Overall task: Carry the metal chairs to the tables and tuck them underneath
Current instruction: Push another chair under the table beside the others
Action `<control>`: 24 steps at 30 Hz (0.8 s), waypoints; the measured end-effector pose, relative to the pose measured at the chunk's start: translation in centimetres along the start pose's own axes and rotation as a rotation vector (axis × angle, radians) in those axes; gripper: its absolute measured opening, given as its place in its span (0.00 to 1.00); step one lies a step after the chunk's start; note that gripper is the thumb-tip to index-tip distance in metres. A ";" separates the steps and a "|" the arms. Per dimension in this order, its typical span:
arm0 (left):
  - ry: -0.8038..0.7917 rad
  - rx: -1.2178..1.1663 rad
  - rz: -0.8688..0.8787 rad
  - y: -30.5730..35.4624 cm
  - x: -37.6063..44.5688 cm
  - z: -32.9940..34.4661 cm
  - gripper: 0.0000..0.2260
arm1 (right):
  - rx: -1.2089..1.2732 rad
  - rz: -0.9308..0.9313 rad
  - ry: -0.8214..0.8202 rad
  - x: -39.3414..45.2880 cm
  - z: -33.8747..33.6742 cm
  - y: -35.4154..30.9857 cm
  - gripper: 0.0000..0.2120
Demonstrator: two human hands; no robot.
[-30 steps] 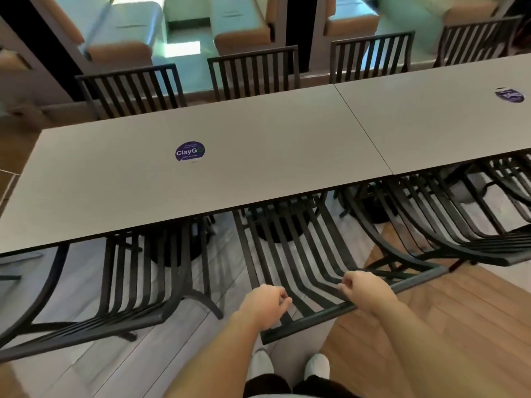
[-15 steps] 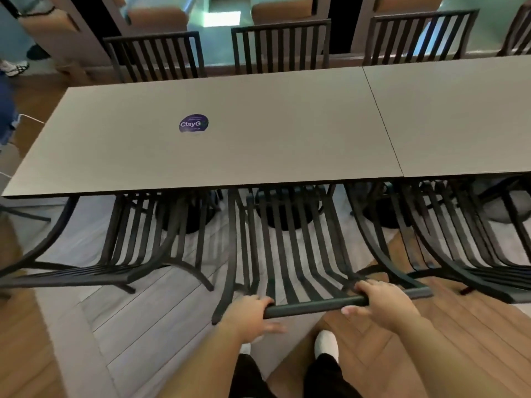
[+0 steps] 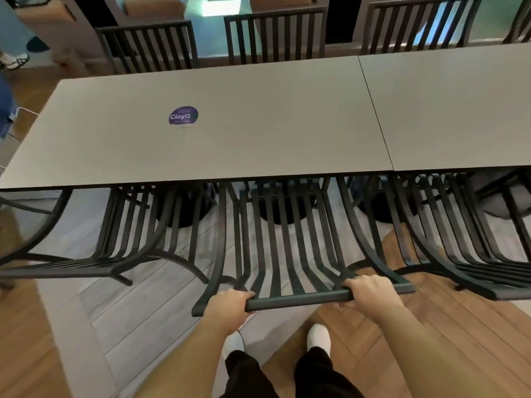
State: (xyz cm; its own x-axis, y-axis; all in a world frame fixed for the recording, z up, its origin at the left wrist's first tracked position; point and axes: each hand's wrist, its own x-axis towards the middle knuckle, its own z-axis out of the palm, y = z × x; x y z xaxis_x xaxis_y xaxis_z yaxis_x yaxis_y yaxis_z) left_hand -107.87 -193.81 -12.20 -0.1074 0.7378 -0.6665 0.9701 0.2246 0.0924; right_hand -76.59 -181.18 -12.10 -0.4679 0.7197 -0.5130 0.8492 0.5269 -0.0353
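Nearby, tucked chairs (image 3: pixel 115 242) flank held chair (image 3: pixel 287 248), table (image 3: pixel 258 124) above

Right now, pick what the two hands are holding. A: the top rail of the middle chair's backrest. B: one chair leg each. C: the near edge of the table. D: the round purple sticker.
A: the left hand and the right hand both curl round the top rail of the middle chair, whose seat reaches under the table.
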 end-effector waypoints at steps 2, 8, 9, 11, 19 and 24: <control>0.009 0.004 0.003 -0.1 0.4 -0.2 0.20 | 0.002 0.008 0.000 0.1 0.1 0.1 0.21; 0.010 0.060 0.021 0.5 1.9 -1.4 0.20 | -0.010 0.002 0.005 0.5 0.0 1.1 0.26; 0.008 0.066 0.023 0.7 2.0 -1.5 0.20 | -0.013 0.000 0.005 0.6 0.0 1.4 0.27; 0.005 0.072 0.030 1.4 2.3 -1.6 0.20 | -0.006 -0.006 -0.004 0.6 -0.3 2.2 0.28; 0.024 0.057 0.055 3.5 3.7 -2.5 0.19 | -0.042 0.006 -0.020 2.2 -2.0 5.0 0.26; 0.023 0.040 0.050 2.9 4.4 -3.6 0.20 | -0.034 -0.007 -0.015 3.2 -2.9 4.6 0.28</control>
State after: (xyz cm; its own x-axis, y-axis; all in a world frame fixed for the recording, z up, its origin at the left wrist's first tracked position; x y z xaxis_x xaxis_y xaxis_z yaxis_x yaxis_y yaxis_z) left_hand -106.35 -187.64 -12.22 -0.0631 0.7617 -0.6448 0.9823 0.1617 0.0949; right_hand -74.88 -175.11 -11.45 -0.4696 0.7093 -0.5257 0.8372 0.5468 -0.0100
